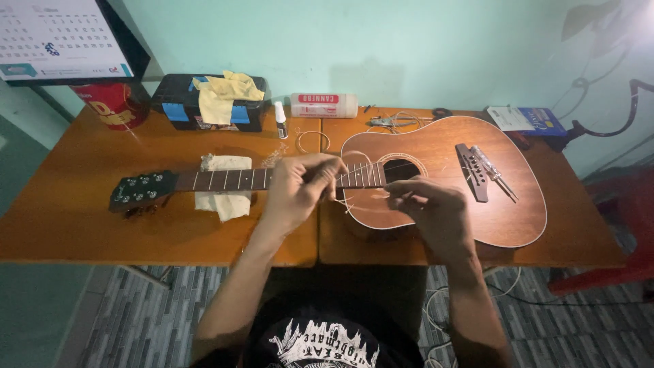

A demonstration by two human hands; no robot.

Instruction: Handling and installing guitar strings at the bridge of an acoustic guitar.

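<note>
A brown acoustic guitar (pixel 470 204) lies flat on the wooden table (pixel 68 211), headstock (pixel 142 189) to the left. My left hand (pixel 300 187) hovers over the neck where it joins the body, fingers pinched on a thin guitar string. My right hand (pixel 432 211) rests on the lower edge of the body beside the sound hole (pixel 400 169), fingers pinched on the other part of the same thin string. A screwdriver (pixel 494 172) lies across the bridge (pixel 471 172). A folded white cloth (pixel 223 201) props the neck.
Behind the guitar are a black and blue toolbox (pixel 178 109) with a yellow cloth (pixel 228 95), a red tin (pixel 112 105), a small white bottle (pixel 280 120), a coiled string (pixel 313 141), a white flat packet (pixel 323 105), pliers (pixel 388 121) and a blue box (pixel 538 121). A red chair (pixel 623 225) stands right.
</note>
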